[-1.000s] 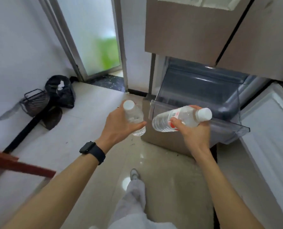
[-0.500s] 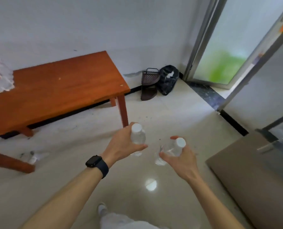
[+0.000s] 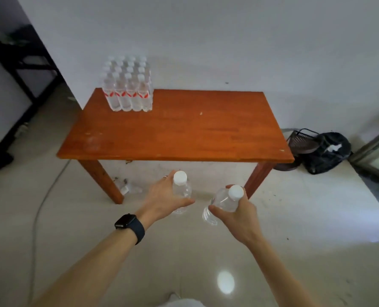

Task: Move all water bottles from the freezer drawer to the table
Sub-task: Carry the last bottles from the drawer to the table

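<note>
My left hand point(image 3: 162, 199) grips a clear water bottle point(image 3: 181, 187) with a white cap, held upright. My right hand point(image 3: 239, 214) holds a second clear water bottle point(image 3: 223, 202), tilted with its cap up and to the right. Both hang over the floor just in front of the orange wooden table point(image 3: 184, 134). A wrapped pack of several water bottles point(image 3: 127, 85) with red labels stands on the table's back left corner. The freezer drawer is out of view.
A dark basket point(image 3: 299, 142) and a black bag point(image 3: 326, 152) lie on the floor right of the table. A door frame point(image 3: 374, 149) is at the far right. A black stand point(image 3: 18, 69) is at the left. A cable point(image 3: 42, 196) and small litter point(image 3: 126, 187) lie near the table's left leg.
The view has swung left from the freezer drawer to face the table squarely. Both hands kept their bottles; the right bottle turned from lying sideways to cap up.
</note>
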Action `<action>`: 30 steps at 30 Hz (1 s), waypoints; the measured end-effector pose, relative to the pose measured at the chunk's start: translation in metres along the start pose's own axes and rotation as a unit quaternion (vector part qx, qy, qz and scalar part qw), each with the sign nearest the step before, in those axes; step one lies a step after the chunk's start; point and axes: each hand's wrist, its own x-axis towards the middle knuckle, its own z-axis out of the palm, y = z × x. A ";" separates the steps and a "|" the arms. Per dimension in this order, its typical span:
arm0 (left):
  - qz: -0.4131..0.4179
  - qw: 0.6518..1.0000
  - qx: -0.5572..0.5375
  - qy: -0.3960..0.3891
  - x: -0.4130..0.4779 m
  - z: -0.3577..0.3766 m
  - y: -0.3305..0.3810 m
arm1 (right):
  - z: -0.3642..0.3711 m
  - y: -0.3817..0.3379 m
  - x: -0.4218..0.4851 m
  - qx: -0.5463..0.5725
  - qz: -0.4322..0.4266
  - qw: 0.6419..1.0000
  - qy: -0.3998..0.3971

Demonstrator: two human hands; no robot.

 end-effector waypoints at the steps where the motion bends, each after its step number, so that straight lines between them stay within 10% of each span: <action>1: -0.012 1.000 -0.005 0.012 0.006 -0.012 -0.014 | 0.014 -0.011 0.011 -0.004 -0.006 1.000 -0.009; 30: -0.230 0.959 -0.080 0.147 0.325 -0.234 -0.287 | 0.345 -0.194 0.426 -0.015 0.037 0.986 -0.161</action>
